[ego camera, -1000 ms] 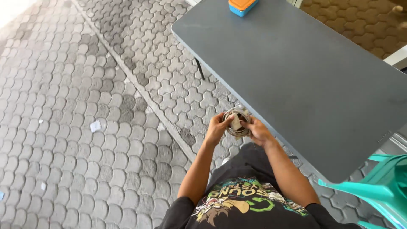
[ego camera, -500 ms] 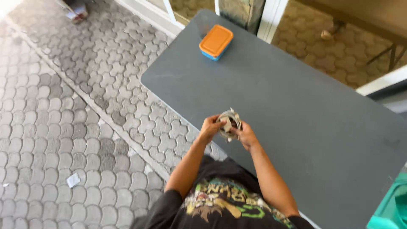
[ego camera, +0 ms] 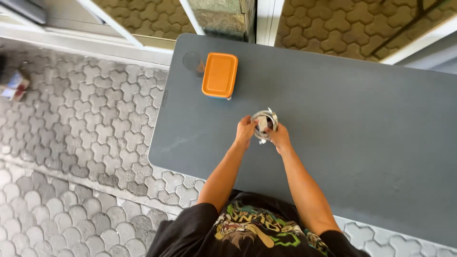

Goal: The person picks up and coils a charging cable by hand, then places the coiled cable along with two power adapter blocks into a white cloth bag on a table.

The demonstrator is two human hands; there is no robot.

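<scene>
Both forearms reach forward from the black printed T-shirt [ego camera: 252,228], bare and nearly straight, angling in toward each other until the hands meet above the dark grey rectangular tabletop [ego camera: 352,133]. The left hand [ego camera: 245,132] is curled, fingers bent in close and pinching the left side of a small coil of pale grey-white cable wound into a ring [ego camera: 264,124]. The right hand [ego camera: 280,138] comes in from the lower right, fingers folded tight against the coil's lower right edge, thumb up against the loop. So the coil sits clamped between the two sets of fingertips, its round top rising just beyond them; whether it touches the table cannot be told. Beyond the fingers and off to the left, well apart, lies an orange-lidded rectangular plastic box [ego camera: 219,74], and just left of that box stands a clear drinking glass [ego camera: 193,62] by the table's far corner. Further off, grey interlocking paving stones [ego camera: 71,119] spread out left of the table.
</scene>
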